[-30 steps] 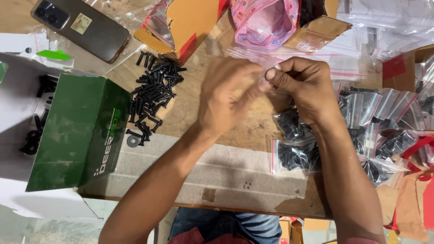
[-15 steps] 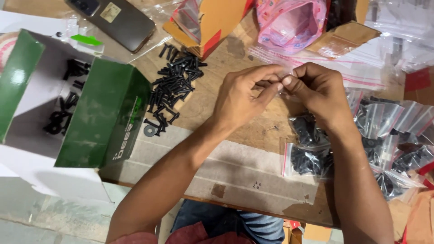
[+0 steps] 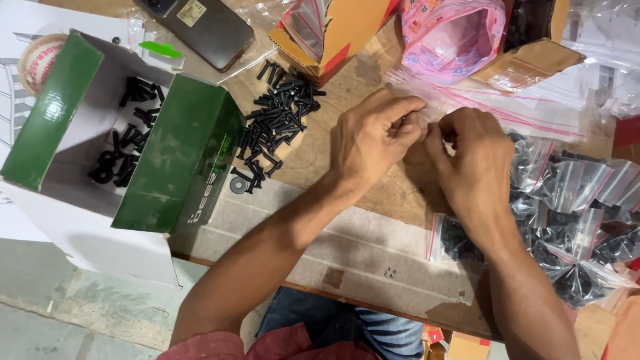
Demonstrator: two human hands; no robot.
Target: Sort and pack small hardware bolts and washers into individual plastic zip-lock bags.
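**Two hands pinched together over the bench, screws and bags around them**

Left hand [image 3: 377, 137]: curled, fingers drawn in tight, thumb and forefinger pressed together at its right edge. What it grips is too small and too hidden to tell; something thin and dark shows between the fingertips.

Right hand [image 3: 470, 160]: also curled, knuckles up, fingertips meeting those of the left hand. Its hold cannot be made out either. The two hands touch at the fingertips, above the wooden bench [image 3: 313, 157].

Pile of black screws [image 3: 277, 123]: loose on the bench, just left of the left hand, between it and the green box [image 3: 177, 157]. One washer [image 3: 239, 185] lies at the pile's lower edge.

Green box: open, white inside, a few more black screws in the bottom.

Filled clear bags [image 3: 567, 213]: a heap with red zip strips, each holding dark parts, under and to the right of the right wrist.

Empty clear bags [image 3: 527, 110]: flat, stacked just beyond the hands.

Pink bag [image 3: 450, 33]: open-mouthed, at the far edge. An orange carton [image 3: 340, 30] stands left of it. A phone [image 3: 200, 23] lies at the far left, near a roll of tape [image 3: 37, 60].

Change against the earlier frames: the hands hold the same pinched, joined pose as half a second ago. The view has swung left, so the box shows more of its inside and the roll of tape has come into sight.
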